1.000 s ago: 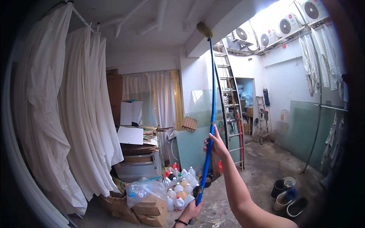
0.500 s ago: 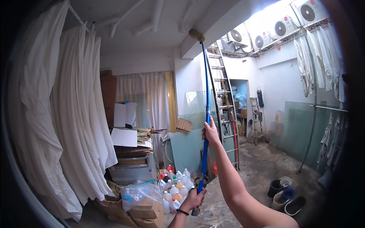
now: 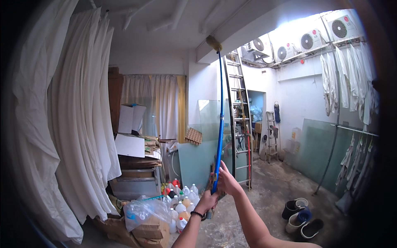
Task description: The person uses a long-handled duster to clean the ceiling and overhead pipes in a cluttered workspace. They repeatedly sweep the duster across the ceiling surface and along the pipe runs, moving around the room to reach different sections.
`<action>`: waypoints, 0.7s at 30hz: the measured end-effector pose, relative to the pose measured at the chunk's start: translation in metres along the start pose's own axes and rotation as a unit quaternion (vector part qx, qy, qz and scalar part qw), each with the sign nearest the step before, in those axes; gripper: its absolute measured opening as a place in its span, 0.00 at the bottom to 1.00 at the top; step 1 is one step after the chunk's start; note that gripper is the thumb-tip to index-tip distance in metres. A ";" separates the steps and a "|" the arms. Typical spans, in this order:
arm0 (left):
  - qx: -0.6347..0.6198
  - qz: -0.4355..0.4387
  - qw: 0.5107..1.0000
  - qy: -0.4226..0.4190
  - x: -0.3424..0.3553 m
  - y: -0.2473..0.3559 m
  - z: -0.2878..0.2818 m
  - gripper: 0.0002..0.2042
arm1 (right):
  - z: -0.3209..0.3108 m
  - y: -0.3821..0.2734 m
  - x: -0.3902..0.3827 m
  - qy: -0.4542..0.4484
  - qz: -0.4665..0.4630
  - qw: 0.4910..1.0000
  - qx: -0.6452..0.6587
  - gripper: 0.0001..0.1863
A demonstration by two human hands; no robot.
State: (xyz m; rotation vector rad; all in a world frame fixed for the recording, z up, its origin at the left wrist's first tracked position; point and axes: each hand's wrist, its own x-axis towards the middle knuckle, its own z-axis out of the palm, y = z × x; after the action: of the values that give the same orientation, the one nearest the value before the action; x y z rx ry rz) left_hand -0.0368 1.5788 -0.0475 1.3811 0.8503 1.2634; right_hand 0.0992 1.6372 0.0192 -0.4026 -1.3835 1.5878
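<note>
A long blue extension pole (image 3: 219, 140) rises in front of me, leaning slightly right toward its top. On its upper end is a yellowish, fuzzy duster head (image 3: 214, 43), up by the underside of the white ceiling beam (image 3: 231, 35); whether it touches the beam I cannot tell. My left hand (image 3: 207, 201), with a dark beaded bracelet at the wrist, is closed around the pole's lower end. Just above it, my right hand (image 3: 226, 180) grips the pole from the right side, its fingers partly hidden behind the pole.
White curtains (image 3: 78, 115) hang at the left. Several plastic jugs (image 3: 180, 207), a clear plastic bag (image 3: 145, 213) and cardboard boxes (image 3: 151, 231) sit low ahead. A tall ladder (image 3: 239, 120) leans beyond the pole. Buckets (image 3: 292, 208) stand at right, below hanging white cloths (image 3: 351, 78).
My right hand has slid down the pole, from well above my left hand to just over it. The duster head has shifted only slightly, staying near the beam.
</note>
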 end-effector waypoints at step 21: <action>0.020 0.080 0.997 0.002 0.124 0.029 -0.018 0.08 | 0.009 0.037 -0.002 0.062 -0.019 0.990 -0.126 0.57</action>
State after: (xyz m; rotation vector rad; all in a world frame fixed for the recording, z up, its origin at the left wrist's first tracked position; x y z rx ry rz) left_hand -0.0335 1.6945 0.0090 1.5033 0.7843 1.3773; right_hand 0.0768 1.6343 -0.0120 -0.6105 -1.4900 1.3375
